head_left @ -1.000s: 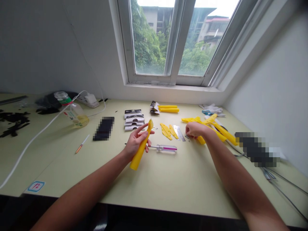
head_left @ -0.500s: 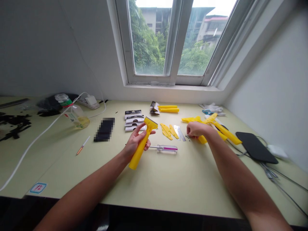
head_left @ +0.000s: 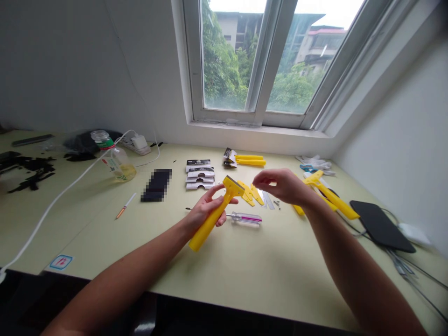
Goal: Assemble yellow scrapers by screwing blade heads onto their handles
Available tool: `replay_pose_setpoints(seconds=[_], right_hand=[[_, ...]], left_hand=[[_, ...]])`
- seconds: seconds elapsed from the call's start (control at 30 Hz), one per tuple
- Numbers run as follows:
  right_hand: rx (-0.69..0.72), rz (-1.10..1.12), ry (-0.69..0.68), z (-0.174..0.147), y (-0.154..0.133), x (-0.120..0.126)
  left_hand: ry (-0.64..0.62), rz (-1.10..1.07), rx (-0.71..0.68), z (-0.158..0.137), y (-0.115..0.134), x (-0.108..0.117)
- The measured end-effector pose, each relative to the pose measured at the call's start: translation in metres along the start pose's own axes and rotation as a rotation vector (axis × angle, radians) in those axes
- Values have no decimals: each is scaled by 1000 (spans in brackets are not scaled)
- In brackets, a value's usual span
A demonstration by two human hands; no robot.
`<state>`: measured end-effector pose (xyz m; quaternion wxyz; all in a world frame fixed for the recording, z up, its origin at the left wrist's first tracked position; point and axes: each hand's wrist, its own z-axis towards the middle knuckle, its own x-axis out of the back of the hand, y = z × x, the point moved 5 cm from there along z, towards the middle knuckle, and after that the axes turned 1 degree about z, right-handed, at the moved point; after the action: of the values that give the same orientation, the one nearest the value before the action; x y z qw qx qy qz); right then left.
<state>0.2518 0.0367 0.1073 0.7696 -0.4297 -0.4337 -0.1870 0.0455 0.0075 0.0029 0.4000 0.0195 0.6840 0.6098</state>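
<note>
My left hand [head_left: 210,208] is wrapped round the handle of a yellow scraper [head_left: 207,227], its wide head tilted up to the right with a metal blade edge at the top. My right hand [head_left: 275,184] hovers to the right of that head, thumb and fingertips pinched together; whatever they hold is too small to make out. Below the right hand lie several small screws [head_left: 276,204], metal blades [head_left: 269,200] and yellow plates [head_left: 257,194]. A screwdriver [head_left: 247,218] with a clear, pink-striped handle lies behind and right of the left hand.
More yellow scrapers [head_left: 332,196] lie at the right, near a black phone-like slab [head_left: 381,225] and cables. White packages [head_left: 199,179], yellow handles [head_left: 251,162] and gloves [head_left: 317,164] sit at the back. Leftward are a bottle [head_left: 117,163], a pixelated dark object [head_left: 156,185] and a pen-like stick [head_left: 125,206].
My right hand has lifted from the screws and moved left toward the scraper head, fingers pinched. The left hand still grips the scraper, shifted slightly right in view. The camera view has turned a little.
</note>
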Motion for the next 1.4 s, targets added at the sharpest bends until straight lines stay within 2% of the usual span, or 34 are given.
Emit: replay_pose_setpoints(seconds=[0.1, 0.2, 0.5, 0.77, 1.1, 1.4], right_hand=[[179, 5, 150, -2, -33, -13], [295, -29, 216, -3, -50, -26], [423, -66, 309, -3, -56, -37], [378, 87, 291, 1, -47, -43], [323, 155, 274, 2, -41, -42], [215, 309, 281, 3, -33, -48]], left_hand=[[-24, -5, 7, -2, -1, -2], [-40, 0, 12, -2, 0, -4], [-73, -7, 6, -2, -2, -6], [-80, -20, 20, -3, -2, -7], [-93, -22, 51, -3, -4, -6], [-91, -44, 65, -4, -6, -6]])
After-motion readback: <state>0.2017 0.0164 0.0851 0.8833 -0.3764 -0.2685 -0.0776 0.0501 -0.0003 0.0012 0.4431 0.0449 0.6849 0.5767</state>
